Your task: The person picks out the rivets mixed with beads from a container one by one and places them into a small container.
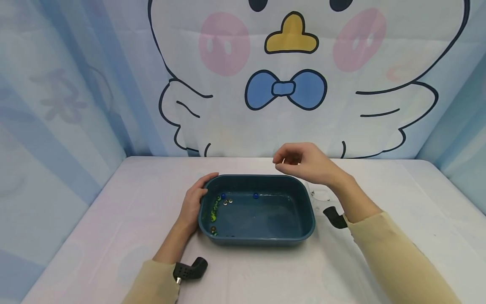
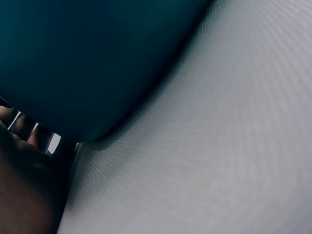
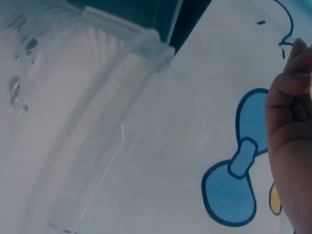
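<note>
A dark teal rectangular plastic basin stands on the table; its outer wall fills the upper left of the left wrist view. My left hand grips its left side, thumb at the rim and fingers along the outside. Inside lie green marbles in a row at the left, two blue marbles and small shiny pieces. My right hand hovers above the basin's back right corner, fingers bent and thumb near the index fingertip. I cannot tell whether something small sits between them.
A clear plastic container stands close against the basin's right side, with small shiny pieces in it. The white-covered table meets a printed curtain at the back. A black wrist camera sits on each wrist.
</note>
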The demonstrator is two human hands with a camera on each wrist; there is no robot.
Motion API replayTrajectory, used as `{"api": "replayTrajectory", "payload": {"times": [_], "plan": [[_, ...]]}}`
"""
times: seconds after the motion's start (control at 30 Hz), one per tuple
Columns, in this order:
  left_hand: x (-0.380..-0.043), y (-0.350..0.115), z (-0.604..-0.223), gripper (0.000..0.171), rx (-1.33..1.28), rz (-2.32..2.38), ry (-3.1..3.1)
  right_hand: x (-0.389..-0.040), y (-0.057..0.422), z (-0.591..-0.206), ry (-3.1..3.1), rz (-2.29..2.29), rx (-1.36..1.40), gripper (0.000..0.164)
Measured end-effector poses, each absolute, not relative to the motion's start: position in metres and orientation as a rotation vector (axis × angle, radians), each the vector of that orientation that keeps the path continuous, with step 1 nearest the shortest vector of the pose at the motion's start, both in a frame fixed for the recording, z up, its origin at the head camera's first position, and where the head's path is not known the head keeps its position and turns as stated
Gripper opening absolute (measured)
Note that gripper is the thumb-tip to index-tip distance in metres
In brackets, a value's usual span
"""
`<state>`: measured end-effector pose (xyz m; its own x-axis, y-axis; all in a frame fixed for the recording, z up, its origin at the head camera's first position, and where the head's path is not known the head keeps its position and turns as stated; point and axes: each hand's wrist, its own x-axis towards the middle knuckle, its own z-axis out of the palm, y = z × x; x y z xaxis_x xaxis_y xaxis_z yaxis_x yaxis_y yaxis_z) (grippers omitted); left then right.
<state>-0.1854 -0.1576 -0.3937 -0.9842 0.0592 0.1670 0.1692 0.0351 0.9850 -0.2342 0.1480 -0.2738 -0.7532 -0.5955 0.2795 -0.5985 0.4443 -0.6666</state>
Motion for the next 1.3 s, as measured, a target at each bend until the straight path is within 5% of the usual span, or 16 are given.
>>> {"api": "replayTrajectory", "payload": {"times": [1.3], "plan": [[-0.185,-0.159,-0.393,0.058,-0.243,-2.105,-2.213,-0.237,0.104,-0.267,-2.615,1.286,1.292,0.011]]}}
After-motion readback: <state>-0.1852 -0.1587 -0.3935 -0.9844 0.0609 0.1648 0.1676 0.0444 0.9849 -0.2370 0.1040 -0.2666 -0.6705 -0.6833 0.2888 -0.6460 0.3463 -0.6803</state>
